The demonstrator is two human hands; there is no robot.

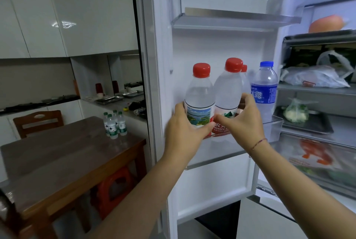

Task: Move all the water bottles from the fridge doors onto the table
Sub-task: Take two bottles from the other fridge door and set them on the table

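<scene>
The open fridge door holds bottles in its lower bin (275,128). My left hand (185,128) is wrapped around a red-capped bottle with a landscape label (200,96). My right hand (244,121) grips a second red-capped bottle with a red label (228,92). A third red cap (244,68) peeks out behind it. To the right stands a blue-capped bottle (264,86) with a blue label, untouched. Several green-capped bottles (114,125) stand together on the brown wooden table (63,152) at the left.
An upper door shelf (231,20) hangs above the bottles. Fridge shelves at the right carry bags of food (316,76) and an orange fruit (326,23). A wooden chair (38,123) and a red stool (113,186) stand by the table. A counter (115,101) runs behind.
</scene>
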